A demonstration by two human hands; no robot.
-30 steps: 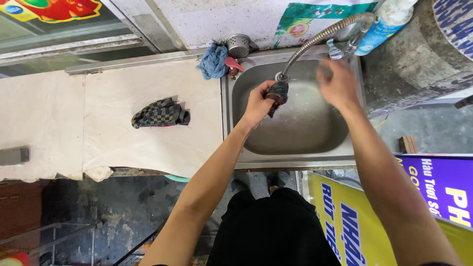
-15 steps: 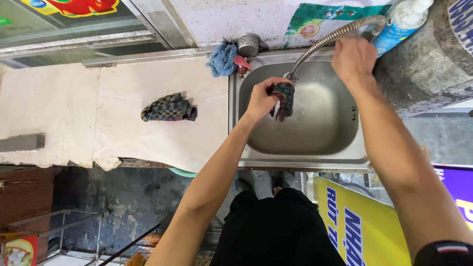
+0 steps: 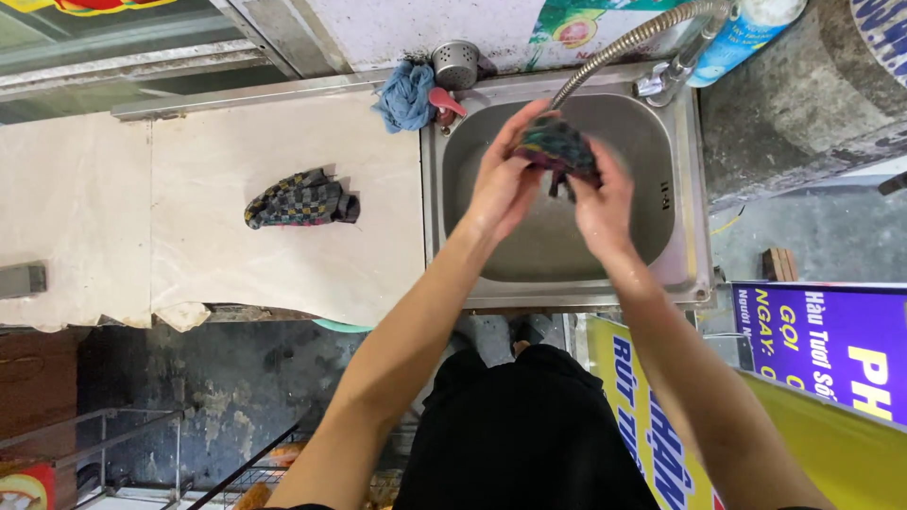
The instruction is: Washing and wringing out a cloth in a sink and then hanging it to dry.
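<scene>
A dark, multicoloured wet cloth (image 3: 556, 147) is held over the steel sink (image 3: 680, 246), just under the end of the flexible metal faucet hose (image 3: 619, 52). My left hand (image 3: 501, 184) grips its left side and my right hand (image 3: 597, 203) grips its right side, both closed around it. A second checkered cloth (image 3: 300, 198) lies bunched on the pale counter (image 3: 236, 274) to the left of the sink.
A blue rag (image 3: 406, 94) and a small perforated steel cup (image 3: 455, 62) sit at the sink's back left corner. A blue-and-white bottle (image 3: 746, 33) stands by the tap (image 3: 673, 77). Yellow and purple signs (image 3: 822, 349) lean at the lower right.
My right hand came down from the tap at the back right and joined my left hand on the cloth. The cloth sits higher, under the hose end.
</scene>
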